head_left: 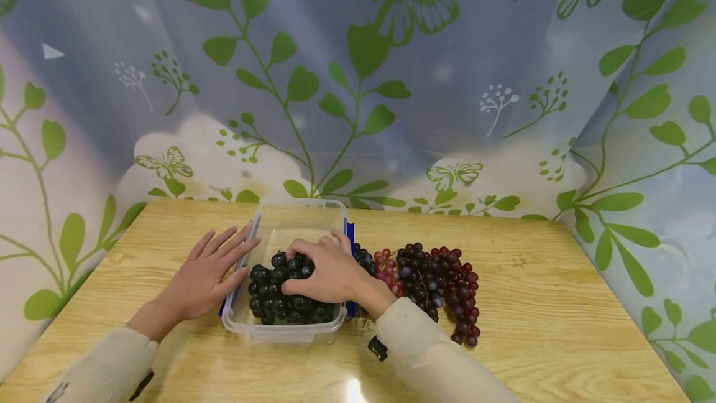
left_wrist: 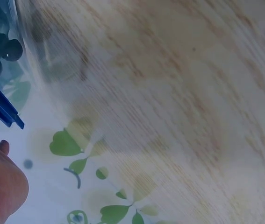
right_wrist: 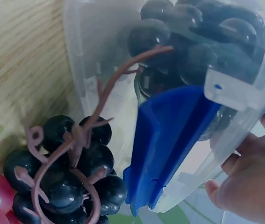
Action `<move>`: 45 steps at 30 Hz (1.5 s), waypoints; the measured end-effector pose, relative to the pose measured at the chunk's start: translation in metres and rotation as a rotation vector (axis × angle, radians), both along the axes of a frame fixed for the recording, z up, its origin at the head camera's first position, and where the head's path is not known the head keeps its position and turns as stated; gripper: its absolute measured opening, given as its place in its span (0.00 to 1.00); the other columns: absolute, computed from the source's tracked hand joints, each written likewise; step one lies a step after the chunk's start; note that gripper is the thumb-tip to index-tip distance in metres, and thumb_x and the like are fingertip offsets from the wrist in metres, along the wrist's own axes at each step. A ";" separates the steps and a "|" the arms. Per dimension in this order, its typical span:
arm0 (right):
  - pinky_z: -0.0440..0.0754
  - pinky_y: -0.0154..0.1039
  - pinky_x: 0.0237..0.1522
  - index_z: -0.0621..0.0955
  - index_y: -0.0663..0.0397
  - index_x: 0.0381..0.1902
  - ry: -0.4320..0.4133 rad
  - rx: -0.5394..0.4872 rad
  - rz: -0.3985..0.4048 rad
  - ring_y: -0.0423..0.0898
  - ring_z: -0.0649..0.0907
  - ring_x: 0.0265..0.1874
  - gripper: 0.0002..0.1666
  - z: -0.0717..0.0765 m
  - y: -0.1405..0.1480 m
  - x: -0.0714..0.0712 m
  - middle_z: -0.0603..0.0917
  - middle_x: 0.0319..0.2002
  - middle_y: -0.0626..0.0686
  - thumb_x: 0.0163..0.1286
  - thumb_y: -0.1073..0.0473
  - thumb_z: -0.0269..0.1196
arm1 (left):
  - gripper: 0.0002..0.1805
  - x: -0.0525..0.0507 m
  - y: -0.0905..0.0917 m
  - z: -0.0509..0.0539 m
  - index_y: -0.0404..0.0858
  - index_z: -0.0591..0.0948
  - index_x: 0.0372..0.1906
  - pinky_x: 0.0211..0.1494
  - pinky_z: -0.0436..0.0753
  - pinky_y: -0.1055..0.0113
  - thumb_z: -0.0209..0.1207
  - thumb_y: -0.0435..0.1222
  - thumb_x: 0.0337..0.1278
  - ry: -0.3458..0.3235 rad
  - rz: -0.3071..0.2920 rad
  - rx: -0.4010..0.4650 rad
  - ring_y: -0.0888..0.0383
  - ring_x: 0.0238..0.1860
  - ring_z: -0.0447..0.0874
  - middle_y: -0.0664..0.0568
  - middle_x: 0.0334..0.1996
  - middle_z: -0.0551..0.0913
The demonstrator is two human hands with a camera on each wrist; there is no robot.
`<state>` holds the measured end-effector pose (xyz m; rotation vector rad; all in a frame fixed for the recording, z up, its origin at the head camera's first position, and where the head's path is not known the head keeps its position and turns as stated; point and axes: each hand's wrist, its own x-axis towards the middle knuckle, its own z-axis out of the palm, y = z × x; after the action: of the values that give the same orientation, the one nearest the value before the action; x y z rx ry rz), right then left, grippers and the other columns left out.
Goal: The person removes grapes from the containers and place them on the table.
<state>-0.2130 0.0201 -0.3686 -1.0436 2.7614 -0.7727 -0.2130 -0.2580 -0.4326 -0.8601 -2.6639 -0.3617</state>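
Observation:
A clear plastic box (head_left: 285, 330) with blue side clips stands on the wooden table. Inside, toward its near end, lies a bunch of black grapes (head_left: 274, 294). My right hand (head_left: 330, 269) reaches in over the right wall and grips the bunch from above, thumb and fingers bent about the grapes. My left hand (head_left: 209, 272) rests against the left wall, fingers straight and touching the rim. In the right wrist view a blue clip (right_wrist: 169, 140) hangs down the box's side, and part of the right hand (right_wrist: 258, 182) shows beyond the rim. Its fingertips are partly hidden.
Right of the box lie more grape bunches: black grapes with a brown stem (right_wrist: 60, 186), pink grapes (head_left: 387, 269), dark purple grapes (head_left: 419, 275) and dark red grapes (head_left: 464, 294). A patterned curtain (head_left: 436, 111) hangs behind the wooden table (head_left: 548, 316).

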 end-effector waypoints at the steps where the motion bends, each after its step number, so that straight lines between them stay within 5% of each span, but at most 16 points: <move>1: 0.40 0.55 0.68 0.76 0.32 0.48 -0.009 -0.019 -0.013 0.39 0.74 0.43 0.20 0.000 0.000 0.000 0.77 0.40 0.32 0.61 0.36 0.62 | 0.29 0.000 0.000 0.000 0.47 0.63 0.73 0.70 0.43 0.45 0.48 0.47 0.71 -0.002 0.002 -0.002 0.43 0.71 0.52 0.50 0.74 0.54; 6: 0.44 0.53 0.67 0.75 0.34 0.49 -0.081 -0.130 -0.070 0.41 0.75 0.48 0.21 0.003 0.002 -0.002 0.78 0.46 0.35 0.63 0.35 0.61 | 0.28 0.000 0.000 0.000 0.47 0.63 0.73 0.70 0.43 0.44 0.47 0.47 0.71 -0.011 0.008 -0.011 0.42 0.71 0.51 0.50 0.74 0.54; 13: 0.45 0.51 0.66 0.74 0.35 0.50 -0.152 -0.211 -0.121 0.41 0.76 0.37 0.23 0.006 0.004 -0.004 0.76 0.27 0.43 0.62 0.34 0.60 | 0.29 0.000 0.000 0.002 0.47 0.63 0.73 0.70 0.44 0.44 0.48 0.46 0.70 -0.019 0.011 -0.019 0.43 0.71 0.51 0.49 0.74 0.54; 19: 0.49 0.51 0.63 0.75 0.36 0.47 -0.095 -0.282 -0.153 0.39 0.75 0.28 0.21 0.010 0.003 -0.006 0.77 0.25 0.42 0.61 0.36 0.62 | 0.28 -0.001 0.000 0.001 0.46 0.62 0.73 0.70 0.43 0.44 0.45 0.48 0.72 -0.023 0.005 -0.019 0.43 0.71 0.50 0.49 0.74 0.53; 45: 0.43 0.47 0.65 0.75 0.39 0.47 0.031 -0.443 -0.268 0.42 0.74 0.39 0.21 0.058 0.036 -0.009 0.79 0.40 0.43 0.61 0.38 0.62 | 0.29 -0.001 0.001 0.001 0.48 0.62 0.73 0.70 0.42 0.45 0.50 0.44 0.69 -0.023 -0.001 -0.007 0.43 0.71 0.51 0.49 0.74 0.54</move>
<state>-0.2222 0.0566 -0.3110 -0.7418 2.8612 -1.4663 -0.2136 -0.2568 -0.4314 -0.8642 -2.6872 -0.3650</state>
